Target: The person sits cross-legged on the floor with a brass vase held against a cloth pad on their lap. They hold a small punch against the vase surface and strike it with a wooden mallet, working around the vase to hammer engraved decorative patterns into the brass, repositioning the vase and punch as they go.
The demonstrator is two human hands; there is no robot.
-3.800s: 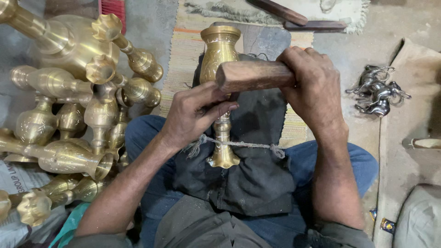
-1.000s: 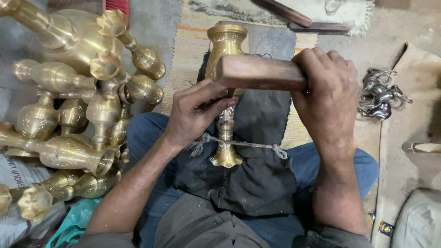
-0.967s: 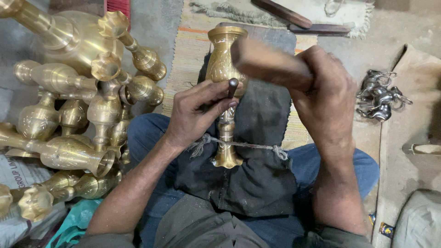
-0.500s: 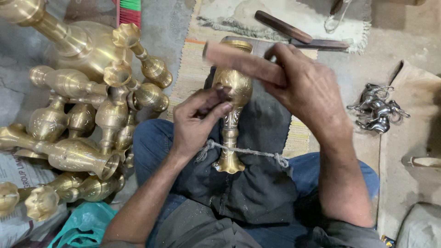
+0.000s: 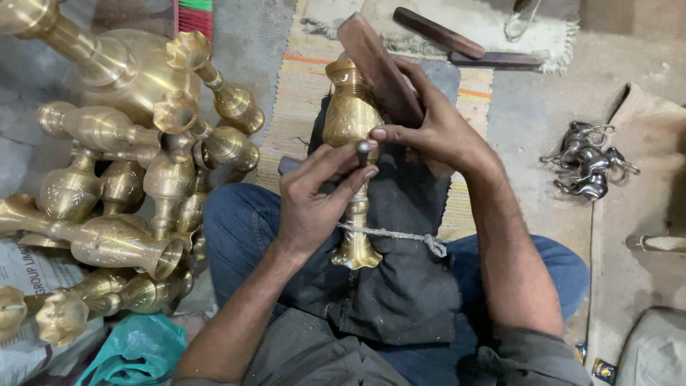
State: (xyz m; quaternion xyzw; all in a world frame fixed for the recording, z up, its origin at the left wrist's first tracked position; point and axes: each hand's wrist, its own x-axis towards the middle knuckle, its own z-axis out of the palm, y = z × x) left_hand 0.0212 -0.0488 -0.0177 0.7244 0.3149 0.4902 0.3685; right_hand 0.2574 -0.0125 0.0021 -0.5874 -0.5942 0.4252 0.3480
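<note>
Brass vase [image 5: 348,118] lies lengthwise on the dark cloth [image 5: 400,286] over the lap, foot toward the body, tied down by a cord [image 5: 400,234] across the stem. Left hand [image 5: 314,204]: grip closed on a small metal punch [image 5: 363,151], tip against the vase belly. Right hand [image 5: 429,132]: grip wrapped around a wooden mallet [image 5: 379,68], head raised just above the vase mouth. Step in hand looks like chasing the surface pattern, mallet between blows. Next strike needs the punch steady and the mallet square on its head, clear of the left fingers. Finished brass pieces [image 5: 114,179] piled left of the vase; dark metal fittings [image 5: 587,163] well right of it.
</note>
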